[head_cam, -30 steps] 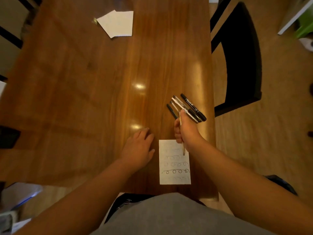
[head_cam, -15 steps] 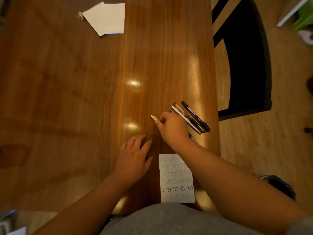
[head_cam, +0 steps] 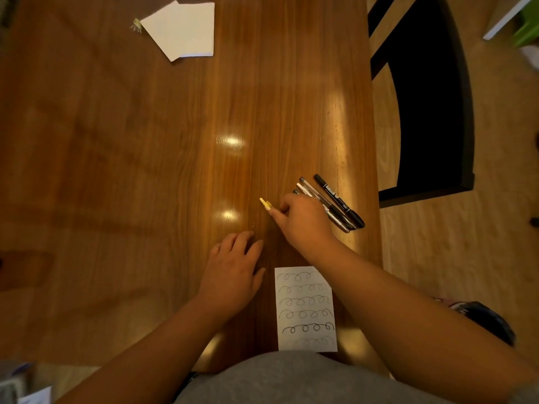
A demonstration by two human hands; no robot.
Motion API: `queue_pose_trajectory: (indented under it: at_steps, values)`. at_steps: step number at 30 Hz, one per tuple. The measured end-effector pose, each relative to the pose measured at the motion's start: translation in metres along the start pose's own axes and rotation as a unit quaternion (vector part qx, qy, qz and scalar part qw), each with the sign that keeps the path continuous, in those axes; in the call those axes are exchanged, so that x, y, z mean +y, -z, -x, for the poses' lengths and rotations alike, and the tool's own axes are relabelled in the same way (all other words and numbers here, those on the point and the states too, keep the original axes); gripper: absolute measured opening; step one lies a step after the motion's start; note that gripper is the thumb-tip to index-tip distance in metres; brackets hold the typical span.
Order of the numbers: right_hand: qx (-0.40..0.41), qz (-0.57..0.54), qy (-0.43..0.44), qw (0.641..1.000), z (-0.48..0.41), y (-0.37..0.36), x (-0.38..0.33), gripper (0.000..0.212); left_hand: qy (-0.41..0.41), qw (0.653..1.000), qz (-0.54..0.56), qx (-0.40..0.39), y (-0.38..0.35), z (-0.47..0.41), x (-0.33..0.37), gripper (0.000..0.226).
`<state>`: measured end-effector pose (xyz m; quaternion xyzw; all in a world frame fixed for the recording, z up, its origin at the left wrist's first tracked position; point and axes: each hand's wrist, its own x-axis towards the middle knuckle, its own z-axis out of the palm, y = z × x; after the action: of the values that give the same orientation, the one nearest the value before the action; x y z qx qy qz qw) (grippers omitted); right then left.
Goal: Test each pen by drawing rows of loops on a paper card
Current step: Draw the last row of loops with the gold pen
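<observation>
Overhead, head view only. Wooden worktop [head_cam: 145, 141], glossy, with two bright light reflections near its middle.

Paper card [head_cam: 305, 309] lies flat at the near edge of the worktop, right of centre, long side running away from the person. Six rows of loops on it; the fifth row down is the darkest, the bottom row very faint.

Right hand [head_cam: 303, 221] reaches past the far end of the card, forearm crossing over the card's upper right corner. Its fingers [head_cam: 275, 212] are curled closed around a pen with a yellow end [head_cam: 265, 204]; only that yellow end shows, poking out to the left of the fingertips and pointing up-left. The rest of the pen is hidden under the hand.

Cluster of dark pens [head_cam: 332, 205] lies on the worktop just right of the right hand, near the worktop's right edge, all slanted the same way, upper left to lower right. The outermost one is a black marker with a white label [head_cam: 338, 199]. The hand covers the inner ends of some, so an exact count cannot be made.

Left hand [head_cam: 233, 275] rests palm down on the worktop just left of the card, fingers loosely spread and relaxed, holding nothing.

Far left corner: white folded paper sheets [head_cam: 183, 27], with a small pale scrap [head_cam: 136, 24] beside them. Black chair [head_cam: 428, 97] stands off the worktop's right side.
</observation>
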<state>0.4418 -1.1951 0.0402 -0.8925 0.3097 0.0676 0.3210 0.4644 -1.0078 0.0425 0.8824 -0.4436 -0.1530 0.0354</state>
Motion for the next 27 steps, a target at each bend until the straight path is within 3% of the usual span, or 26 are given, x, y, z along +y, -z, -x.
queue_pose_trajectory:
  at_steps: [6,9,12,17,27]
  values:
    - [0.074,-0.022,-0.058,0.995,-0.002,0.03,0.043,0.014,0.052,0.995,0.086,-0.007,0.019,-0.033,0.02,0.031]
    - [0.112,0.0,-0.078,0.991,-0.004,0.047,0.066,0.011,0.112,0.973,0.203,0.006,0.031,-0.056,0.04,0.018]
    - [0.116,0.039,-0.081,0.989,-0.006,0.056,0.08,0.009,0.164,0.95,0.264,0.015,0.038,-0.081,0.055,0.021]
    - [0.093,0.064,-0.07,0.991,-0.008,0.058,0.085,0.009,0.229,0.942,0.243,-0.035,0.038,-0.113,0.064,0.026]
    - [0.089,0.089,-0.06,0.99,-0.019,0.052,0.082,0.012,0.236,0.949,0.191,-0.081,0.037,-0.13,0.075,0.03]
